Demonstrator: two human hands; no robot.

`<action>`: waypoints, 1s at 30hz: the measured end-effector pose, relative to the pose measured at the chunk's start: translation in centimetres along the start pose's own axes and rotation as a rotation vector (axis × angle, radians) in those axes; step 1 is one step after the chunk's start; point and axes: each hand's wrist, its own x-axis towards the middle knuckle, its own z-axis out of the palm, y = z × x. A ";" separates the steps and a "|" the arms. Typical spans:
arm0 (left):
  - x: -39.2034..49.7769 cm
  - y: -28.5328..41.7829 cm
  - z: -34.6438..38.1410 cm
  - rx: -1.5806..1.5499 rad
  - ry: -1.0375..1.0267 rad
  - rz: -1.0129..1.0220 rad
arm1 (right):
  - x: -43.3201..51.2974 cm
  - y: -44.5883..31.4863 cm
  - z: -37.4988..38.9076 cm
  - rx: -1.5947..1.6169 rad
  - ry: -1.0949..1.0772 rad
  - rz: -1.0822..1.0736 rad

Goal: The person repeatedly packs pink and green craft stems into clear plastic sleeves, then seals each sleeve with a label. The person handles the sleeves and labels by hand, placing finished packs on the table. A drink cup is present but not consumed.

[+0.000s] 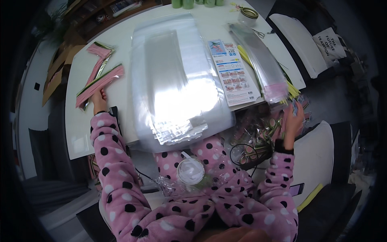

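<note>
At the table's left side my left hand (99, 98) has its fingers curled at the lower edge of a bundle of pink and green strips (102, 81) in clear wrap; whether it grips the bundle is hard to tell. More wrapped pink strips (98, 50) lie behind it. On the right, beyond the table's edge, my right hand (294, 116) is closed around small wrapped pink pieces with bluish-grey ends, partly hidden by the fingers. Between the hands lie a large stack of clear plastic bags (178, 75), printed instruction sheets (232, 74) and narrow clear sleeves (263, 63) over yellow stems (245, 56).
A chair beside my right hand bears a heap of wrapped pink and green pieces (257, 139). A roll of clear ribbon (190, 171) rests on my lap. Scissors (259, 34) and a jar (248, 15) stand far right. A phone (297, 189) lies on the chair.
</note>
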 end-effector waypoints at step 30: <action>-30.1 -0.5 14.8 0.995 -1.051 1.333 | -1.6 -23.7 6.4 -0.084 -0.753 -0.365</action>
